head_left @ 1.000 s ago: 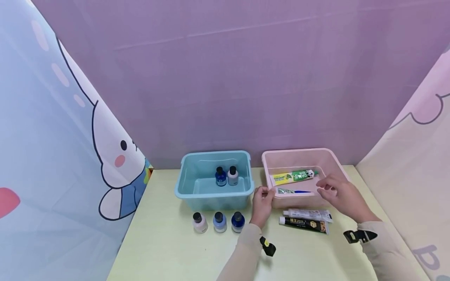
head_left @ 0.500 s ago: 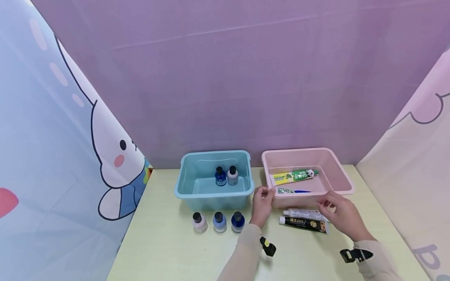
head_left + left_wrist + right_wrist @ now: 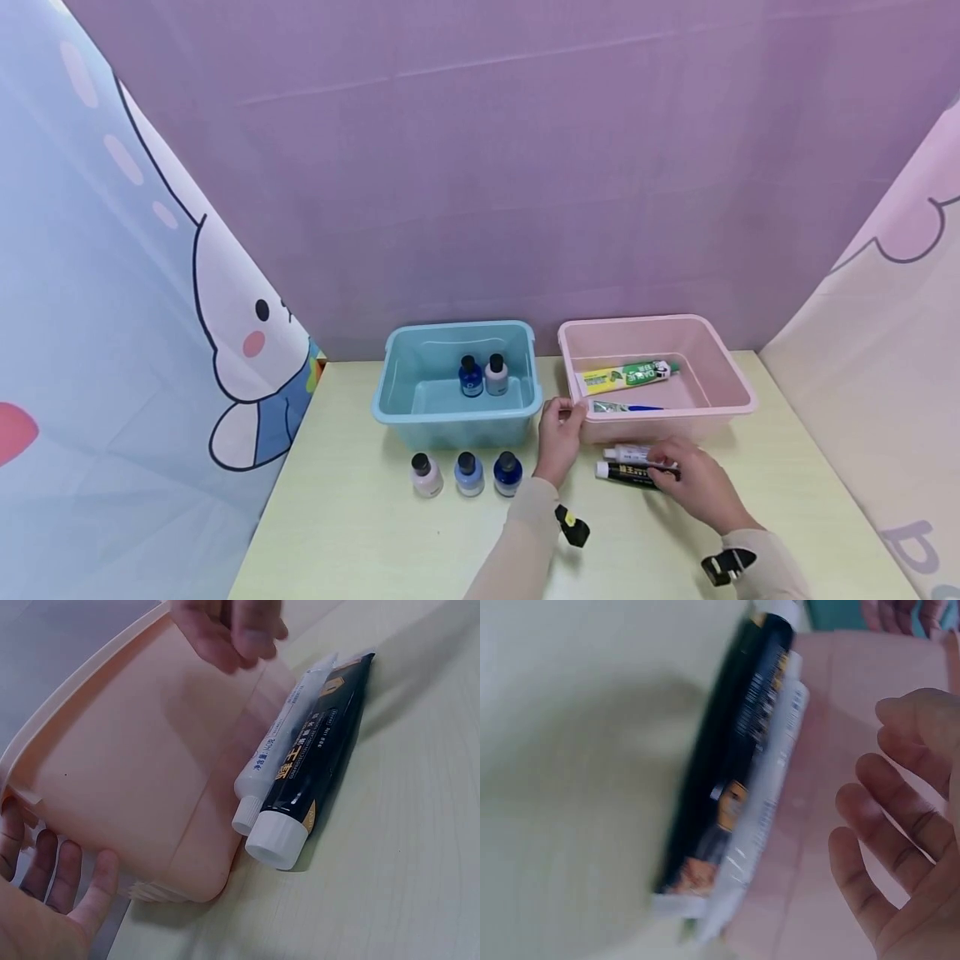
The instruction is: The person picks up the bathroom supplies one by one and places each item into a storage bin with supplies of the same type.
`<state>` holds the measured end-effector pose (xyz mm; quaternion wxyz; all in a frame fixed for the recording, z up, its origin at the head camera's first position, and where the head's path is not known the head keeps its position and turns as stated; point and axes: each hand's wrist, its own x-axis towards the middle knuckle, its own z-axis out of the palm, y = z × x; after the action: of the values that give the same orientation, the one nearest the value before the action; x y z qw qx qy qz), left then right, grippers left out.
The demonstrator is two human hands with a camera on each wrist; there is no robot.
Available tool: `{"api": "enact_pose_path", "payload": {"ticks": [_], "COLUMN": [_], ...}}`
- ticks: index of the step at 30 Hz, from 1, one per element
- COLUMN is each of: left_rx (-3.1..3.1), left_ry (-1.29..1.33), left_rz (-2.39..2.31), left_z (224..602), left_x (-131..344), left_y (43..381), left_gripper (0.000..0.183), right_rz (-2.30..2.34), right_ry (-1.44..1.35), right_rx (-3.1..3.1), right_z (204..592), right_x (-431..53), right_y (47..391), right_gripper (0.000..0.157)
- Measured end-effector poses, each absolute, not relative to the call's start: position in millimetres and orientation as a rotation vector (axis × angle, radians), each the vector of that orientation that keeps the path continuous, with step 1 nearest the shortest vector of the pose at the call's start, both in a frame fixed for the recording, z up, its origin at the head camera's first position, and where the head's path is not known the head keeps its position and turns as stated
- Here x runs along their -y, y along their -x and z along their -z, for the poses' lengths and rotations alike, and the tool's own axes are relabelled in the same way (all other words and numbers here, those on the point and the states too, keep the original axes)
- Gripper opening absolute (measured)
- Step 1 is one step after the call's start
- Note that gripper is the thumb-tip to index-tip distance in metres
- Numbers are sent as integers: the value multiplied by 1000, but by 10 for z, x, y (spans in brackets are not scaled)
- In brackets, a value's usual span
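My left hand (image 3: 559, 440) grips the front left corner of the pink bin (image 3: 666, 429); its fingers bend at the rim in the left wrist view. My right hand (image 3: 697, 483) hovers over two toothpaste tubes before the bin, fingers loosely bent and apart from them. The black toothpaste tube (image 3: 319, 750) with a white cap lies against the white toothpaste tube (image 3: 281, 735). In the head view the hand covers their right ends. Inside the bin lie a yellow and green toothpaste tube (image 3: 626, 377) and another blue and green tube (image 3: 622, 408), partly hidden by the front wall.
A blue bin (image 3: 457, 429) stands left of the pink one, holding a dark blue bottle (image 3: 471, 379) and a pale bottle (image 3: 497, 379). Before it stand a pale pink bottle (image 3: 427, 478), a light blue bottle (image 3: 468, 477) and a dark blue bottle (image 3: 507, 477).
My right hand has left the inside of the pink bin, passed over its front rim and moved down and left above the tubes on the table. The left hand stays put.
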<state>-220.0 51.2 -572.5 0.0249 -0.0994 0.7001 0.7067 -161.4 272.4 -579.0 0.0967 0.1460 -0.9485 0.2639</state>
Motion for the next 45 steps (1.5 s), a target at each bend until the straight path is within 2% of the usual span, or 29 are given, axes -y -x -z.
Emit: {"api": "enact_pose_path", "payload": {"ticks": [18,25,45], "left_rx": [-2127,-2137,-2140], "left_ry": [301,305,307], "left_rz": [-2207,-2206,-2197], "left_z": [5718,5708,5700], "left_x": [-511,-522,-513], "left_y": [2198,2178,2185], "left_gripper": [25,26,27], "right_rz": [-669,-583,-493], "right_ry": [-428,-424,-372], "right_rx": [2914,2916,3000], "right_z": [6209,6208,6147], "right_x": [-2680,-2634,-2550], "right_y": [1607,1620,1629], "right_gripper": [30,37,38]}}
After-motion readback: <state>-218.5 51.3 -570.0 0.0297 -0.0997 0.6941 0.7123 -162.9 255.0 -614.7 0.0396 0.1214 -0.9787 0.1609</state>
